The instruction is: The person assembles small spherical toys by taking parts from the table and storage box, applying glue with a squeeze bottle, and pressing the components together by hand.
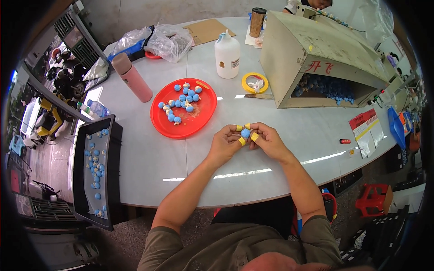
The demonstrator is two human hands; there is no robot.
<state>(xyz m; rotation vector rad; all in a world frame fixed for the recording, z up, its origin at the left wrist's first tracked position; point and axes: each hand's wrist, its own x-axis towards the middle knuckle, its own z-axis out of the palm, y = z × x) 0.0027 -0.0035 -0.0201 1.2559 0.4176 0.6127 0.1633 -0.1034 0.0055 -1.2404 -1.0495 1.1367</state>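
Left hand: yours (222, 145), yellow-wrapped fingertips closed on the ball's left side.
Right hand: yours (272, 145), wrapped likewise, closed on its right side.
Blue ball (245, 133): lay between your two hands, over the tabletop (235, 187).
Long axis: none you could make out; it looked round.
Nearer hand: neither; both touched it.
Red plate (207, 114): sat beyond your left hand, leftward, nearer that one.

Olive short-sleeved shirt (230, 248), yellow finger wraps (255, 137)
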